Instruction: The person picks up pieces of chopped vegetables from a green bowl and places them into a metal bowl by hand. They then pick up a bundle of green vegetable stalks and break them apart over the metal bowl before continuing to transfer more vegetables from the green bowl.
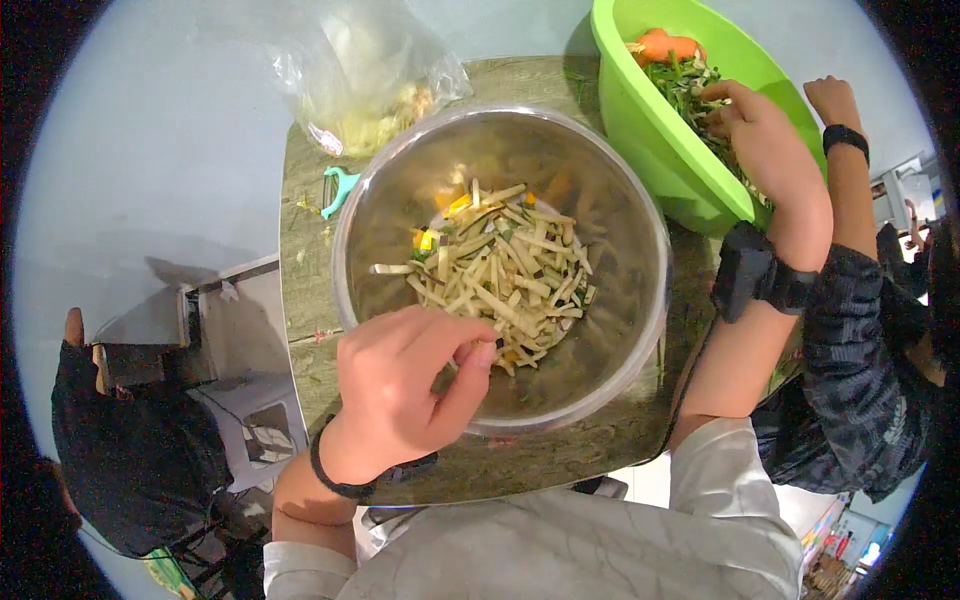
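Note:
A large steel bowl (pixel 352 215) stands on the table, with a heap of pale vegetable strips (pixel 515 265), some edged in dark skin, and a few orange pieces (pixel 457 205) inside. Over the bowl's near left rim is my left hand (pixel 405 385), its thumb and index finger pinched together. A small dark bit shows at those fingertips, too small to name. My right hand (pixel 770 150) reaches over the side of a green basin (pixel 650 140), fingers curved and apart above chopped greens (pixel 690 95). An orange carrot-like vegetable (pixel 668 46) lies at the basin's far end.
A clear plastic bag (pixel 375 85) with pale scraps sits at the table's back left. Near it lies a turquoise peeler (pixel 340 190). Another person's arm (pixel 850 170) is beside the basin on the right; a person in dark clothes (pixel 140 450) is at left by a grey stool (pixel 250 420).

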`<state>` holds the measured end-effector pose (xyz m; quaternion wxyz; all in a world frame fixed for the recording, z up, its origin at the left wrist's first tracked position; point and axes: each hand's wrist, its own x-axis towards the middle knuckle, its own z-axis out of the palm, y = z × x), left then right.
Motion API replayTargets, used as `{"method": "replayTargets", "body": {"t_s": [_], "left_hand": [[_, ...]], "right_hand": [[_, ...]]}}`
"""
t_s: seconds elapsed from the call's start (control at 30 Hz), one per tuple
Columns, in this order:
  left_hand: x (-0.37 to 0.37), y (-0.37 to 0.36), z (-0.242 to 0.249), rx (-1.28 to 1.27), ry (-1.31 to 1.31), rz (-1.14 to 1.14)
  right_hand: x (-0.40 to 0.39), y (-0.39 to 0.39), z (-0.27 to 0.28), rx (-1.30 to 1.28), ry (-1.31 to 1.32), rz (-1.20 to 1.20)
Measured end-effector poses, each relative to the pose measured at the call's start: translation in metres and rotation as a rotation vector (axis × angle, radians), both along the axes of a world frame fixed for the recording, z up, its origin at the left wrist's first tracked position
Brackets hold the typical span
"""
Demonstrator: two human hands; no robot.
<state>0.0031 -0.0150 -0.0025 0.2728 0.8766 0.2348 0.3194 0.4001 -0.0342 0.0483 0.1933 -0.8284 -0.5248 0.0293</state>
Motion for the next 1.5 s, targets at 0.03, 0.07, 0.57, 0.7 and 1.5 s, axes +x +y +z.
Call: {"method": "replayTargets", "body": {"t_s": [0.03, 0.07, 0.57, 0.7, 1.5], "left_hand": [[-0.001, 0.0, -0.001, -0.007, 0.002, 0.0], [-0.002, 0.0, -0.001, -0.015, 0.004, 0.001], [-0.001, -0.001, -0.001, 0.013, -0.018, 0.01], [-0.001, 0.0, -0.001, -0.001, -0.015, 0.013], [-0.01, 0.007, -0.016, -0.064, -0.469, 0.042]], "right_hand": [[0.001, 0.001, 0.001, 0.05, -0.024, 0.004], [0.0, 0.0, 0.004, 0.111, 0.044, -0.003], [-0.037, 0.0, 0.04, 0.516, 0.441, 0.245], [-0.041, -0.003, 0.043, 0.611, 0.534, 0.43], [-0.172, 0.014, 0.017, 0.139, 0.92, 1.245]]}}
